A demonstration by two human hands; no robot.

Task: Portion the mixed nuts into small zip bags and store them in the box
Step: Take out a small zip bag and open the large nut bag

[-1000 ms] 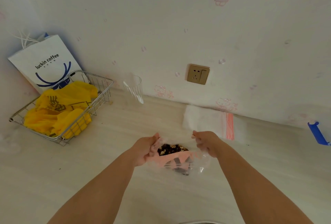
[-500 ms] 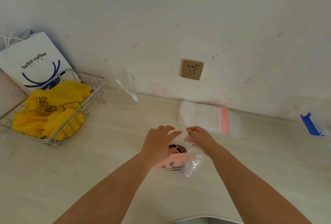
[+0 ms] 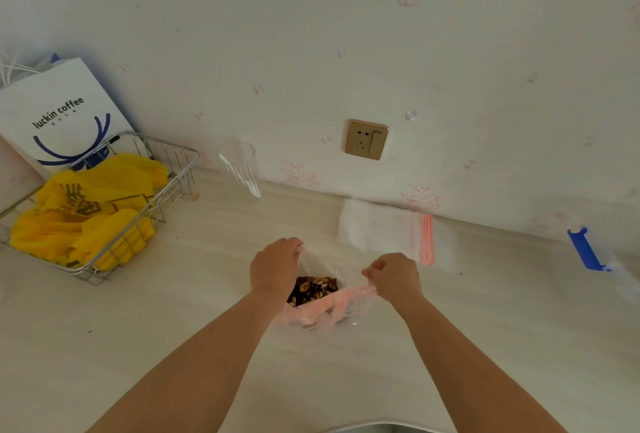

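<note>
A clear zip bag [image 3: 327, 308] with a pink printed band stands on the pale counter, its mouth pulled wide. Brown mixed nuts [image 3: 313, 289] show inside it. My left hand [image 3: 275, 268] grips the far left edge of the bag's mouth. My right hand [image 3: 393, 277] pinches the right edge of the rim. A stack of empty zip bags [image 3: 388, 232] with red zip strips lies flat against the wall just behind. No storage box is in view.
A wire basket [image 3: 173, 183] holding yellow plastic bags stands at the left, with a white paper coffee bag [image 3: 62, 110] behind it. A clear cup [image 3: 240, 166] stands by the wall. A blue clip [image 3: 585, 249] lies at far right. A wall socket [image 3: 365, 139] sits above.
My hands have moved apart from over the bag and now pull its mouth open, so the nuts show.
</note>
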